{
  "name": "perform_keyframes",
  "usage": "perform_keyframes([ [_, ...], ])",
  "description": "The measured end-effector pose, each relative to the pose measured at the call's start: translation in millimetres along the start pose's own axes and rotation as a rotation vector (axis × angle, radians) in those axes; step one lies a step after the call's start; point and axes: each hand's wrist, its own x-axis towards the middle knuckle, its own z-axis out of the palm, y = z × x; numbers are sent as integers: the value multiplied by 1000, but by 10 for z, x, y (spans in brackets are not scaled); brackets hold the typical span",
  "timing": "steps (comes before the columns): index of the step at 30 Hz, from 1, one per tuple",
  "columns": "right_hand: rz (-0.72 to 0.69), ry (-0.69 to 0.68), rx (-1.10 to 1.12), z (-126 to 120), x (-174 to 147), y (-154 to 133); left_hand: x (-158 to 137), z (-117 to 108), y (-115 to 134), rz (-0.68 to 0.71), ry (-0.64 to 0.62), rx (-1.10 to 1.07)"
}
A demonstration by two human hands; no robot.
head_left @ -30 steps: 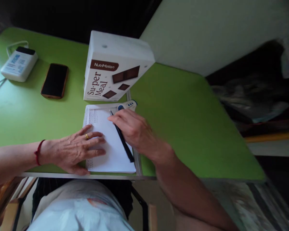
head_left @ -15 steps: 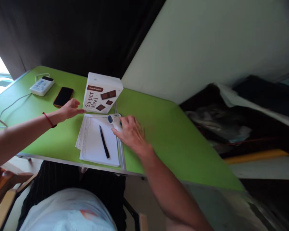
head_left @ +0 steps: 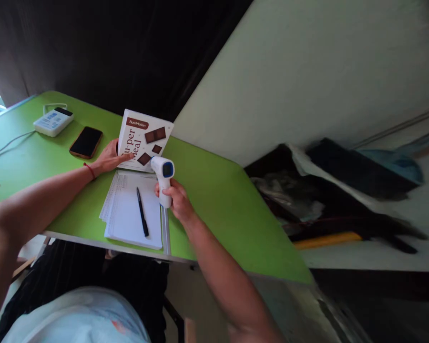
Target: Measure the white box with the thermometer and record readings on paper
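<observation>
My right hand (head_left: 176,197) is wrapped round the handle of a white infrared thermometer (head_left: 163,178), held upright with its blue-rimmed screen facing me. The thermometer's head is close in front of a white box (head_left: 130,138) with brown bar pictures and "NutriMotion" print. Gripping the box's lower left side is my left hand (head_left: 111,156), thumb across the front and the other fingers hidden behind. Just below the box lies a stack of white paper (head_left: 125,209), and a black pen (head_left: 142,212) rests on top of it.
A phone (head_left: 86,142) lies left of the box on the green table (head_left: 214,209). Farther left sits a white device (head_left: 53,122) with a cable. Against the wall at right, a shelf (head_left: 357,259) carries dark cloth and a yellow strip.
My right hand has picked the thermometer up off the table and turned it upright towards the box. My left hand has moved onto the box and taken hold; the box's front now faces me more.
</observation>
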Motion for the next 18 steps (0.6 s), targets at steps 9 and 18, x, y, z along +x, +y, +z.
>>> perform_keyframes([
  [9,68,89,20,506,-1,177,-186,29,76,41,5,-72],
  [18,126,-93,177,399,-460,212,-420,-51,179,-26,-62,-73],
])
